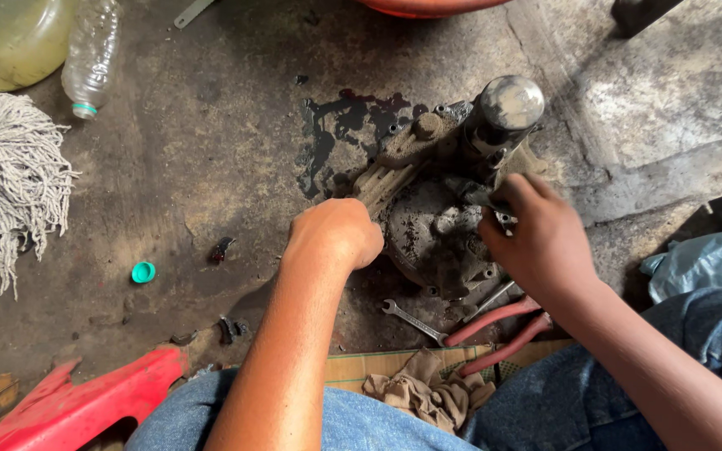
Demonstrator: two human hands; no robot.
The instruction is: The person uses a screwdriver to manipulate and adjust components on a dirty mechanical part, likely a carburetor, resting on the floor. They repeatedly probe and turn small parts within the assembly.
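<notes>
both hands [340, 234] grip engine casing [440, 209], cylinder end pointing away.

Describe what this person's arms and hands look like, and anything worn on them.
Both forearms are bare, with no sleeves showing. The left hand and right hand wear no gloves, rings, watch or bracelet. Blue denim jeans cover the legs below.

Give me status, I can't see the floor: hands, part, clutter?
Both hands, left hand and right hand, on greasy engine casing. Oil patch behind. Spanner, pliers near.
</notes>
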